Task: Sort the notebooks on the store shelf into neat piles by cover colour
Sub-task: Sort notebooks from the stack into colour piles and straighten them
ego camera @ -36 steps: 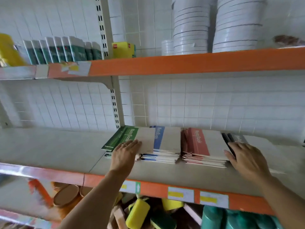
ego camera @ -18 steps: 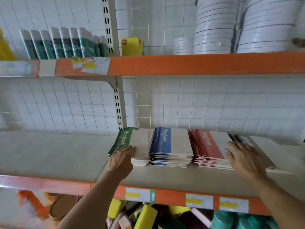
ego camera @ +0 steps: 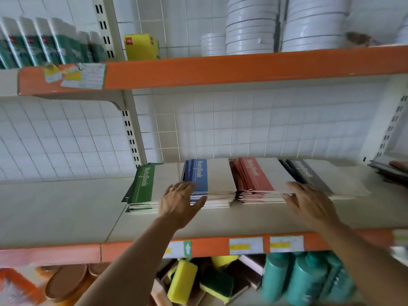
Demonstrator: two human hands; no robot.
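Four colour piles sit mid-shelf [ego camera: 66, 217]: green-covered paper notebooks [ego camera: 143, 188], blue [ego camera: 203, 180], red [ego camera: 258, 177], black [ego camera: 309, 175]. My left hand [ego camera: 178, 204] and right hand [ego camera: 309, 206], fingers spread, holding nothing, should nudge front edges toward 12 o'clock, evenly.

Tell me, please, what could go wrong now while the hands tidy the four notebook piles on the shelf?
1. The green pile is fanned out at its left edge; a push from the left hand could skew it further.
2. The right hand sits between the red pile and the black pile; squaring one could disturb the other.
3. The blue pile lies close to the green one, so covers might overlap.
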